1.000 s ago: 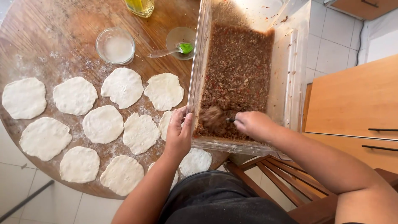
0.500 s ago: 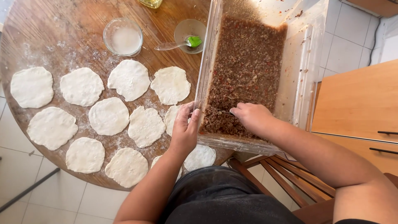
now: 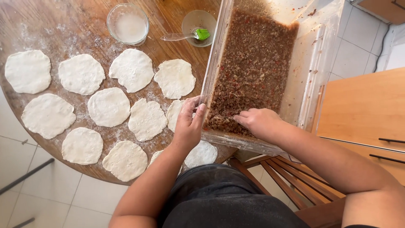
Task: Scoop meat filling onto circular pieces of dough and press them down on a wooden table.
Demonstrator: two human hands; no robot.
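- Since half a second ago, my right hand is sliding nearer the front wall of the clear tub, fingers now curling into the minced filling; my left hand is staying on the tub's near left edge.
- Head view: my left grip is wrapping over that edge, thumb outside, fingers closed against the wall, steadying it on the round wooden surface.
- My right grip is half closed, fingertips pinching together in the filling's near corner; whether a portion is already gathered, I cannot tell.
- Flattened dough rounds are lying in rows left of the tub, one partly under my left wrist.
- Doing this well, I judge, means scooping a compact pinch while keeping the tub braced.
- A glass bowl and a green brush are sitting beyond.
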